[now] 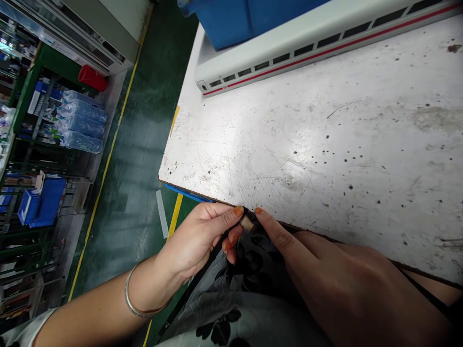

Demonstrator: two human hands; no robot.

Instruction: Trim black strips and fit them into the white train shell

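At the table's near edge, my left hand (197,241) is closed in a pinch, thumb above and curled fingers below. Between its fingertips is a small dark piece, too small to name, and a little tan, block-like bit (248,223) shows just beside them. My right hand (336,279) comes in from the lower right, its index fingertip against the same dark piece. Its thumb and other fingers are mostly hidden. Both hands are above my lap, over patterned grey and black clothing (231,308).
A white, scuffed table (289,159) spans the right side. On it lie a long model train carriage (275,60) with a red stripe and, behind it, a blue bin (231,21). Leftward are a green floor (133,159), shelving, wrapped bottles (81,120) and a red bucket (93,78).
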